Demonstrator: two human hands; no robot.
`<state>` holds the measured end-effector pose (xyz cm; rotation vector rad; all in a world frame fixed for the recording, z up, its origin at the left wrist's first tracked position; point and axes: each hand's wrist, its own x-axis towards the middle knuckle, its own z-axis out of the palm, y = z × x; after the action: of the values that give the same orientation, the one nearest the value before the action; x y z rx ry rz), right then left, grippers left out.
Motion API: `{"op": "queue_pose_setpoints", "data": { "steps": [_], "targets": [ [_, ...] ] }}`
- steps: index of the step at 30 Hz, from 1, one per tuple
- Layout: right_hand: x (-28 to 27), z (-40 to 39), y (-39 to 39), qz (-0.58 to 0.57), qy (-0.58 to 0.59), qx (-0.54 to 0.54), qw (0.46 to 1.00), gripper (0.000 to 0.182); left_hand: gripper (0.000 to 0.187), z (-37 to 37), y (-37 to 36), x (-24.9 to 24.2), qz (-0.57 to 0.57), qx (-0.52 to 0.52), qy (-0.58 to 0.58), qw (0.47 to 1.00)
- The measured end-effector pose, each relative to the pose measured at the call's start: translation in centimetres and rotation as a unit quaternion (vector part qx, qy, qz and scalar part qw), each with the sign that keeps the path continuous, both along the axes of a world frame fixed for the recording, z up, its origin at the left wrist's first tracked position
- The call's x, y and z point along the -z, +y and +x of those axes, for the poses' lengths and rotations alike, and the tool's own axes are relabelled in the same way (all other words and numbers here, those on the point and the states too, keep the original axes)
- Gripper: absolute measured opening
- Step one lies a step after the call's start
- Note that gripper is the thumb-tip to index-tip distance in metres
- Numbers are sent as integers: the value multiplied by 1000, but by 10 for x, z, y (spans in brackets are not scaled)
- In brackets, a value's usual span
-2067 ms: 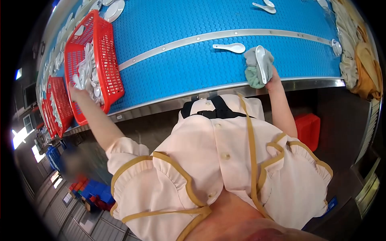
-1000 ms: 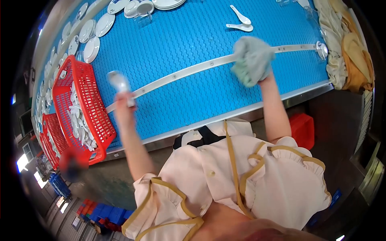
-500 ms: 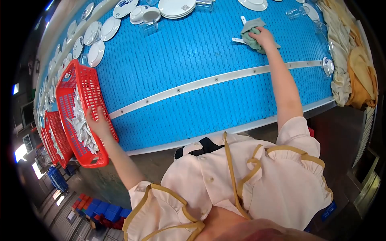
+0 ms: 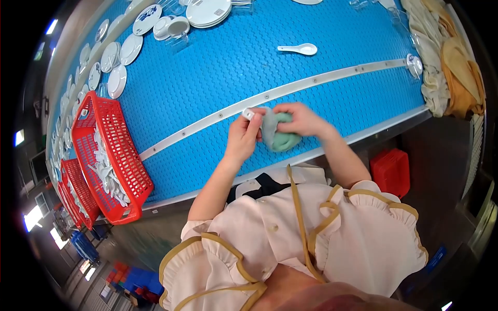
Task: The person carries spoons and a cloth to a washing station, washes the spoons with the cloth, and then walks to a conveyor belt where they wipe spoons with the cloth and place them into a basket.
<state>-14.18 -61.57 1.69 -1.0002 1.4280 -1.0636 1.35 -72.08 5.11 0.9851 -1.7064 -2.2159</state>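
Close in front of my body, my left hand [image 4: 243,136] pinches a white spoon by its handle [image 4: 248,113]. The bowl end of that spoon is hidden under a green-grey cloth [image 4: 280,136]. Bunched around it, the cloth is gripped by my right hand [image 4: 301,120]. Both hands are closed and nearly touch each other above the blue belt. Farther out, a second white spoon [image 4: 306,49] lies alone on the belt, its handle pointing left.
To the left, a red basket [image 4: 118,150] holds several white spoons [image 4: 106,173]; more red baskets stand behind it. White plates [image 4: 207,13], bowls and glasses line the belt's far side. Yellowish cloths [image 4: 459,78] lie at the right edge. A white strip [image 4: 267,97] crosses the blue belt [image 4: 207,78].
My right hand has drawn the cloth back toward my body, with one spoon. My left hand has left the red basket and taken the spoon's handle. One spoon stays on the belt.
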Motion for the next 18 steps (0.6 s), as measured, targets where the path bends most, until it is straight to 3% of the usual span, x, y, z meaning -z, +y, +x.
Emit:
{"op": "queue_pose_setpoints", "data": {
  "steps": [1,2,4,6,8,9,10,11,12,14,16,18],
  "targets": [
    [1,13,1,-5,-53,-7,999,38,26,-6,4,-7,-74,18,-43,996],
    [0,25,2,-8,-53,-3,999,38,26,-10,7,-6,-77,22,-42,996],
    [-3,41,6,-30,-102,146,984,34,27,-18,10,-4,-140,-14,-16,990],
    [10,40,17,-15,-60,121,991,31,29,-21,8,-7,-206,20,-28,978],
    [14,32,37,137,84,-55,985,34,31,-28,1,-6,-268,55,-40,961],
    [10,27,50,187,161,-81,966,36,30,-37,-7,-4,-320,-25,15,947],
    [13,21,68,200,63,-44,977,36,30,-47,-17,-3,-368,-107,70,921],
    [16,14,89,210,-32,-11,977,37,30,-61,-27,-4,-292,-122,73,946],
    [11,11,114,140,-152,64,976,40,29,-74,-37,-3,-214,-140,73,964],
    [14,0,164,51,-403,189,894,56,29,-95,-62,20,-37,-93,-4,995],
    [-31,13,154,-245,-527,261,771,73,30,-121,-73,59,-27,-87,-78,993],
    [-10,15,166,-254,-499,301,772,63,30,-147,-75,87,-36,-57,-110,992]
  ]
}}
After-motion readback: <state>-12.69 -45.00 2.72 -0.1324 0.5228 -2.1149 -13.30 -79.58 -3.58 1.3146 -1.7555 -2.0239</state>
